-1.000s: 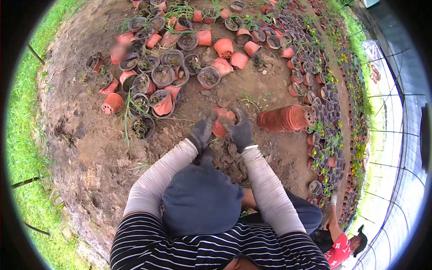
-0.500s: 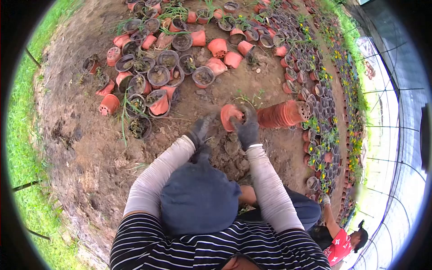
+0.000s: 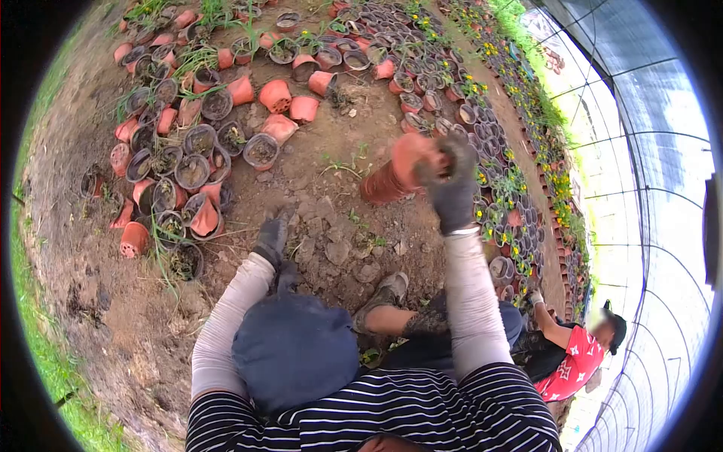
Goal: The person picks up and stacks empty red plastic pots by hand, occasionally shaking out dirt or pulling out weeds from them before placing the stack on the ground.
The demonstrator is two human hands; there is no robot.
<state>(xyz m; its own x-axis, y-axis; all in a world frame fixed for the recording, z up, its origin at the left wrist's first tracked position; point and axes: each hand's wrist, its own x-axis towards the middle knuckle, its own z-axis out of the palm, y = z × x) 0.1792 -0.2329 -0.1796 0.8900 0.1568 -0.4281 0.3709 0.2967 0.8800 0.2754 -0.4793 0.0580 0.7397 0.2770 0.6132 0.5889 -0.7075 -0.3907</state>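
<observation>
My right hand (image 3: pixel 453 181), in a dark soiled glove, grips a reddish plastic flowerpot (image 3: pixel 414 157) by its base. That pot is at the top end of a stack of nested pots (image 3: pixel 382 185) on the soil; blur hides whether it is fully seated. My left hand (image 3: pixel 273 235), gloved too, is low over the bare soil with its fingers apart and nothing in them. To its left are loose pots, among them a tipped one (image 3: pixel 205 218) and an upturned one (image 3: pixel 135 239).
Many scattered pots (image 3: pixel 192 172), some holding dry soil, lie at the left and top. Rows of potted yellow flowers (image 3: pixel 506 192) run along the right. A co-worker in a red shirt (image 3: pixel 576 365) crouches at the lower right, and a netted frame (image 3: pixel 648 151) rises behind.
My right hand has carried the pot rightward to the stack. My left hand has come away from the pot and is apart from it. The whole view has shifted.
</observation>
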